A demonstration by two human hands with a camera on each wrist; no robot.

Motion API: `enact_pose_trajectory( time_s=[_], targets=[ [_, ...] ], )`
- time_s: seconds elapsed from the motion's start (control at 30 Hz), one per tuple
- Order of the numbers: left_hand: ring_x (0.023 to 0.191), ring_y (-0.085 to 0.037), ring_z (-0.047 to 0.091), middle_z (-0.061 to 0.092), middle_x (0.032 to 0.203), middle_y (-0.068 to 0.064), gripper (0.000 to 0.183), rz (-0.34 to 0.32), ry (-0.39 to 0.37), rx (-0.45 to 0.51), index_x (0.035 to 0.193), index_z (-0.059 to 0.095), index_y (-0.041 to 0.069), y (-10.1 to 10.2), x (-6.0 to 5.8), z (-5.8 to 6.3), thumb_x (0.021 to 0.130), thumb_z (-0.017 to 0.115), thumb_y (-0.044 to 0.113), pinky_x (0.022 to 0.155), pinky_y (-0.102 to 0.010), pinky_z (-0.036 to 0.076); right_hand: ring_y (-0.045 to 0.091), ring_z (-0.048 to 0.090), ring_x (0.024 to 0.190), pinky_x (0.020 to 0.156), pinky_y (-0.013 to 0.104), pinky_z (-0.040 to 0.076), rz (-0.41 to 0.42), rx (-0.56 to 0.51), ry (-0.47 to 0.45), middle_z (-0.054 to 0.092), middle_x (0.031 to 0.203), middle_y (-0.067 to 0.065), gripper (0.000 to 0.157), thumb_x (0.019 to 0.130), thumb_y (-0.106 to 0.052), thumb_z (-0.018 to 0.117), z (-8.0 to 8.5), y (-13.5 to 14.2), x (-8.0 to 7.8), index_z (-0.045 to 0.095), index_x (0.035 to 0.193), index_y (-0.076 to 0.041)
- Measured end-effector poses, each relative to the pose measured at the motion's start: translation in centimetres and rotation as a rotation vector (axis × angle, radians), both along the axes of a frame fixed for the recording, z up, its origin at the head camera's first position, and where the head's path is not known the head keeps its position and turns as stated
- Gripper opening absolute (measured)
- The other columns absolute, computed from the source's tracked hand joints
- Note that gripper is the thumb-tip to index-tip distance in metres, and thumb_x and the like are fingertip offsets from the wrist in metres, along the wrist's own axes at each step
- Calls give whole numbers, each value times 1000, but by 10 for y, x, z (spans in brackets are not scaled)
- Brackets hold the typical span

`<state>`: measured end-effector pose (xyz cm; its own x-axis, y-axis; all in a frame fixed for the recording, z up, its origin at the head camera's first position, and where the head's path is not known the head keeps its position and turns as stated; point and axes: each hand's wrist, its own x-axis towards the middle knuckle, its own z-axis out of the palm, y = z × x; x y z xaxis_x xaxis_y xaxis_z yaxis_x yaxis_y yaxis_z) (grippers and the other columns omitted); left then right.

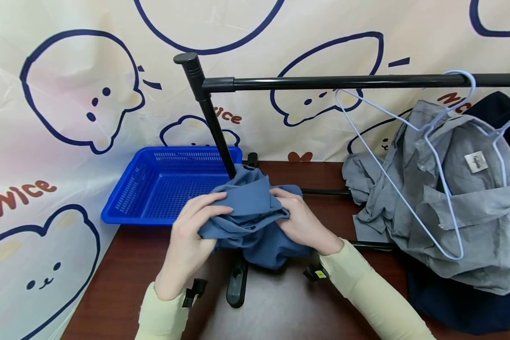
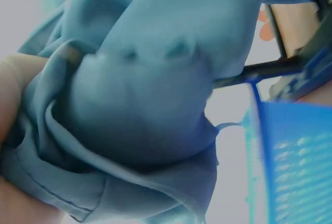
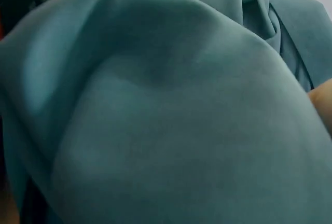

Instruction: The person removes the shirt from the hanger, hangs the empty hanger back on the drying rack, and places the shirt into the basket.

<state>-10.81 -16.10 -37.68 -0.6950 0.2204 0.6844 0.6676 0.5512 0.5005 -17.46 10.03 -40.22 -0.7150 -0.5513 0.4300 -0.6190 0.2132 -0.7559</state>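
A bunched blue garment [image 1: 252, 208] is held up between both hands, above the table and in front of the rack's upright. My left hand [image 1: 189, 236] grips its left side, with fingers over the top and the thumb low at the near edge. On the other side my right hand [image 1: 301, 219] holds the folds, its fingertips partly hidden in the cloth. Loose fabric hangs below the right hand. Close up in the left wrist view, the garment [image 2: 140, 105] shows a stitched hem and deep folds. Smooth cloth [image 3: 187, 120] fills most of the right wrist view.
A blue plastic basket [image 1: 142, 153] stands at the back left of the brown table [image 1: 110, 283]. The black rack [image 1: 306, 83] spans to the right. From it hang a pale hanger [image 1: 391, 172], a grey garment [image 1: 484, 226] and dark clothing [image 1: 463, 307]. A rack foot [image 1: 236, 285] lies below the hands.
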Motion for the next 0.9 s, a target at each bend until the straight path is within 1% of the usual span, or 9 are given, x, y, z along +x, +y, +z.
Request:
enact_pose_trajectory(
  time_s=[0.07, 0.2, 0.27, 0.37, 0.43, 0.57, 0.67, 0.8, 0.9],
  targets=[
    [129, -32, 53, 65, 133, -6, 48, 31, 85, 53, 108, 78, 12, -3, 3, 9, 78, 61, -21, 109, -40, 39, 19, 55, 125, 104, 38, 44, 27, -48, 35, 60, 135, 2, 42, 94, 13, 54, 9, -8, 3, 74, 123, -9],
    [121, -37, 58, 69, 123, -15, 33, 115, 244, 152, 101, 78, 6, -6, 10, 30, 82, 57, -10, 107, -43, 41, 20, 54, 126, 105, 38, 44, 90, -123, 104, 59, 138, 4, 33, 99, 7, 55, 24, -28, 6, 74, 123, -6],
    [117, -38, 60, 70, 118, -17, 27, 171, 301, 192, 97, 78, 4, -6, 13, 43, 83, 57, -6, 106, -43, 42, 21, 53, 127, 106, 38, 43, 116, -145, 131, 57, 140, 7, 29, 99, 6, 57, 30, -39, 5, 74, 122, -2],
    [113, -37, 62, 72, 113, -17, 22, 264, 363, 248, 94, 78, 2, -6, 18, 61, 85, 59, -2, 104, -43, 45, 21, 53, 126, 106, 37, 43, 151, -168, 153, 57, 139, 11, 26, 99, 6, 58, 39, -56, 3, 75, 117, 1],
    [111, -38, 64, 72, 111, -17, 19, 321, 401, 289, 92, 78, 2, -8, 19, 69, 86, 60, 0, 102, -40, 47, 21, 54, 124, 105, 36, 44, 184, -188, 165, 58, 136, 13, 25, 98, 7, 58, 45, -68, 1, 75, 115, 2],
    [105, -38, 66, 73, 106, -17, 15, 416, 479, 373, 88, 78, 2, -16, 17, 79, 87, 64, 2, 98, -40, 50, 19, 55, 114, 99, 33, 46, 251, -236, 200, 61, 128, 13, 26, 99, 8, 55, 58, -91, -6, 75, 114, 1],
    [103, -37, 67, 74, 105, -16, 11, 487, 524, 412, 86, 78, 3, -23, 13, 84, 88, 67, 4, 97, -42, 50, 18, 54, 114, 99, 33, 45, 277, -264, 235, 61, 127, 14, 27, 100, 7, 52, 66, -107, -14, 74, 114, 1],
    [103, -35, 67, 74, 105, -15, 9, 568, 566, 438, 85, 78, 3, -30, 8, 91, 88, 69, 6, 98, -43, 50, 18, 53, 118, 102, 32, 43, 272, -296, 311, 60, 130, 16, 26, 102, 5, 51, 74, -126, -26, 72, 116, 1],
    [105, -34, 67, 74, 106, -13, 11, 605, 577, 439, 86, 78, 3, -34, 4, 93, 89, 68, 6, 98, -44, 49, 20, 51, 124, 107, 33, 40, 247, -319, 396, 58, 132, 19, 24, 102, 5, 52, 79, -138, -34, 71, 117, 2]
  ],
)
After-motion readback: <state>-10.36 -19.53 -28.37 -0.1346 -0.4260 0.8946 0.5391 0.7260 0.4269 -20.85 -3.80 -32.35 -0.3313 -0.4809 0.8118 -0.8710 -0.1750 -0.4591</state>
